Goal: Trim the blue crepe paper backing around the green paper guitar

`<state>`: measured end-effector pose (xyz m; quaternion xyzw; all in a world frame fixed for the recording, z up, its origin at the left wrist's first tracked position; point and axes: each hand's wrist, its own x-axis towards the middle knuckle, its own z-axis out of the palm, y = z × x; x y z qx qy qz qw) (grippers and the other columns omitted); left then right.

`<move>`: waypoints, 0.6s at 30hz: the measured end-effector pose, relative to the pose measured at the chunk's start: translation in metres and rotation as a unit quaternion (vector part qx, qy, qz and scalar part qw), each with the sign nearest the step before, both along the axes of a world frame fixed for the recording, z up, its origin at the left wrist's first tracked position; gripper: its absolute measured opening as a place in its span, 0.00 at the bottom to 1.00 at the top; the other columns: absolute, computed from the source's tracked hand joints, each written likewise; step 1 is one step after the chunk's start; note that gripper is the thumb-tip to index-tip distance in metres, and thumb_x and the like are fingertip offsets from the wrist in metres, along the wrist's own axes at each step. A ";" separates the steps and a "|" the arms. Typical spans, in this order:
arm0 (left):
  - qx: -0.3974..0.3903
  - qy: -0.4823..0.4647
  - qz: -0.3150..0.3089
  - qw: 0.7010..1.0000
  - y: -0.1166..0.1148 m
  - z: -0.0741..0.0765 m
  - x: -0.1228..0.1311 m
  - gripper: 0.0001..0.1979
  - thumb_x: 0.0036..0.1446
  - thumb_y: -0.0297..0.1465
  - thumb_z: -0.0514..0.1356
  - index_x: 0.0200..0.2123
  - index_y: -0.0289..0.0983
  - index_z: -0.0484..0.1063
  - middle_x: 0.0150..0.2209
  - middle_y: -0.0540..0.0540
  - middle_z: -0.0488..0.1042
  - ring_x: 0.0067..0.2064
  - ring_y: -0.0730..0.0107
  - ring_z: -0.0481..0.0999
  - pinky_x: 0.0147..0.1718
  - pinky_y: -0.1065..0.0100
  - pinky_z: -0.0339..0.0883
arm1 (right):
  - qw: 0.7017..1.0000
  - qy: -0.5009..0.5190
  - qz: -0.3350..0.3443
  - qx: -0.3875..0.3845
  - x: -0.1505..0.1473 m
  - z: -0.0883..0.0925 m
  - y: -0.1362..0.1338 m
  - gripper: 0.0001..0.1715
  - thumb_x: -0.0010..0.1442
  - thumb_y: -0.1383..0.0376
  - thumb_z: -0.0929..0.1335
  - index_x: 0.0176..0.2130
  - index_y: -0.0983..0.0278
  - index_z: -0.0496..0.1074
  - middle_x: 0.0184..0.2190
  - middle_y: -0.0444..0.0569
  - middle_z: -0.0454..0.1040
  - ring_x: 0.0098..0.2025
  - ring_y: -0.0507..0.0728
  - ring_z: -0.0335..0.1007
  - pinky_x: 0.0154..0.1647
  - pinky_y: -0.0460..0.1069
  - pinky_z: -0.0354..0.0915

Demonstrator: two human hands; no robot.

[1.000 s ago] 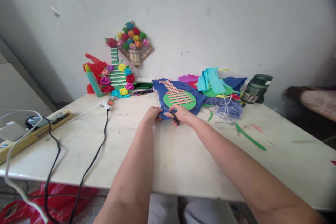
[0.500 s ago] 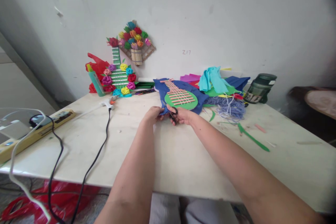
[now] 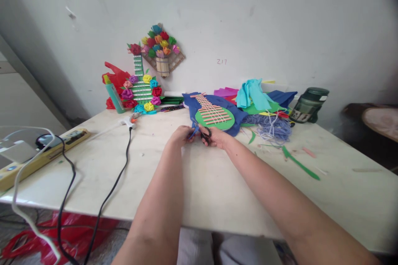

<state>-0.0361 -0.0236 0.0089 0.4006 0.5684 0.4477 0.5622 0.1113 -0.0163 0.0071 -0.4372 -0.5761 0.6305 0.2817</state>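
Note:
Scissors with black handles (image 3: pixel 205 136) are in my right hand (image 3: pixel 216 137), its fingers closed around the loops and the blades pointing away and to the left. My left hand (image 3: pixel 182 136) pinches the near left edge of the blue paper (image 3: pixel 238 117), close beside the blades. On top of that paper lies a flat green guitar shape (image 3: pixel 221 126) with pink sticks (image 3: pixel 209 107) across it and thin white strings along it. My left fingertips are partly hidden.
A glue bottle (image 3: pixel 113 96) and a flower-trimmed guitar craft (image 3: pixel 142 87) stand back left. Purple yarn (image 3: pixel 270 127), coloured paper (image 3: pixel 253 94), green scraps (image 3: pixel 301 165) and a dark bottle (image 3: pixel 309 105) are at right. A glue gun (image 3: pixel 128 121), cords and a power strip (image 3: pixel 73 137) lie left.
A narrow piece of the blue paper at my left hand now stands apart from the sheet's edge beside the scissors. Both hands stay almost in place.

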 end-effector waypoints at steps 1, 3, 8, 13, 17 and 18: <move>0.000 0.004 -0.002 1.000 -0.001 0.001 0.000 0.15 0.53 0.20 0.55 0.16 0.35 0.64 0.16 0.50 0.66 0.14 0.80 0.59 0.16 0.75 0.53 | 1.000 0.001 0.007 -0.003 0.000 -0.001 0.002 0.24 0.59 0.48 0.64 0.27 0.66 0.65 0.15 0.43 0.66 0.12 0.46 0.61 0.07 0.39 0.40; -0.002 0.012 -0.004 1.000 -0.001 0.002 0.000 0.14 0.52 0.20 0.57 0.16 0.35 0.65 0.16 0.50 0.66 0.14 0.80 0.59 0.17 0.75 0.54 | 1.000 -0.002 0.016 -0.012 0.001 -0.001 0.005 0.25 0.58 0.47 0.63 0.27 0.66 0.64 0.15 0.44 0.68 0.13 0.46 0.62 0.08 0.39 0.41; -0.010 0.033 -0.013 0.999 -0.001 0.002 -0.002 0.14 0.53 0.20 0.56 0.16 0.35 0.66 0.14 0.51 0.63 0.14 0.80 0.58 0.17 0.75 0.53 | 1.000 -0.013 0.011 -0.019 -0.003 0.002 0.008 0.26 0.57 0.46 0.64 0.26 0.66 0.63 0.16 0.44 0.68 0.13 0.47 0.63 0.07 0.39 0.41; -0.003 0.065 0.002 0.998 0.002 -0.002 -0.005 0.14 0.55 0.22 0.55 0.18 0.35 0.65 0.13 0.52 0.61 0.14 0.78 0.59 0.15 0.75 0.51 | 1.000 -0.016 -0.017 0.004 -0.009 0.001 0.007 0.24 0.55 0.50 0.67 0.23 0.66 0.63 0.12 0.41 0.65 0.11 0.45 0.57 0.08 0.39 0.41; -0.008 0.062 0.029 0.998 0.005 -0.004 -0.007 0.12 0.53 0.22 0.58 0.19 0.34 0.64 0.13 0.52 0.62 0.14 0.78 0.60 0.15 0.75 0.53 | 0.997 -0.009 -0.065 0.034 -0.014 -0.002 0.003 0.25 0.53 0.52 0.70 0.19 0.66 0.61 0.09 0.38 0.60 0.10 0.43 0.51 0.10 0.39 0.44; -0.011 0.061 0.033 0.998 0.005 -0.004 -0.007 0.12 0.53 0.22 0.58 0.19 0.34 0.64 0.13 0.52 0.62 0.14 0.78 0.61 0.15 0.75 0.54 | 0.997 -0.005 -0.071 0.035 -0.014 -0.002 0.001 0.25 0.53 0.52 0.70 0.19 0.66 0.61 0.09 0.38 0.59 0.10 0.43 0.51 0.10 0.39 0.45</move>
